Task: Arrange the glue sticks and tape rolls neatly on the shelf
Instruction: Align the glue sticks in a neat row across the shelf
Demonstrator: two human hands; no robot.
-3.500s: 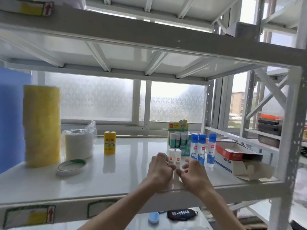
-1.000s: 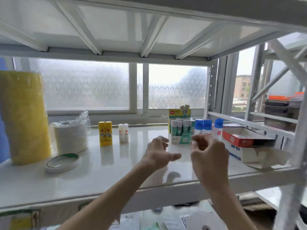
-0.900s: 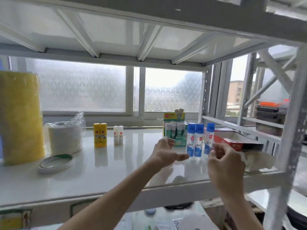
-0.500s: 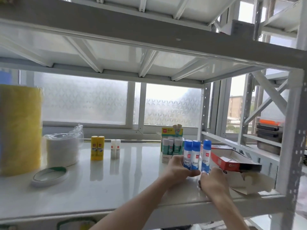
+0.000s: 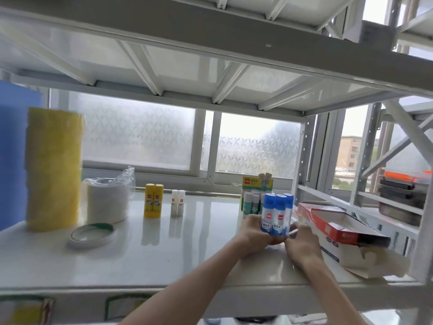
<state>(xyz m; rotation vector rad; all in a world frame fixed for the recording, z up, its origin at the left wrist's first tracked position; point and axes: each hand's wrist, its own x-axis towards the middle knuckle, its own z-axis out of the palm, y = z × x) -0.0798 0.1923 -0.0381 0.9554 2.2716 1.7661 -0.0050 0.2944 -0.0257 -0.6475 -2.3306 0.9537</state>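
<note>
Three blue-capped glue bottles [image 5: 276, 213] stand bunched together at the right of the white shelf [image 5: 187, 254]. My left hand [image 5: 254, 233] and my right hand [image 5: 302, 242] are cupped around their bases from either side. Further back stand two yellow glue sticks [image 5: 152, 201] and two small white glue sticks [image 5: 177, 203]. A flat tape roll [image 5: 92, 234] lies at the front left. Behind it are a tall yellow tape stack [image 5: 55, 167] and a plastic-wrapped white tape stack [image 5: 108, 204].
A green display box of glue sticks [image 5: 254, 198] stands behind the blue bottles. An open red and white carton [image 5: 339, 233] lies at the right, close to my right hand. The upper shelf beam [image 5: 210, 38] runs low overhead. A shelf post [image 5: 421, 231] stands at the right.
Two white glue sticks now stand by the yellow pair at the back. Both hands reached to the blue bottles, closed around them and drew the three together.
</note>
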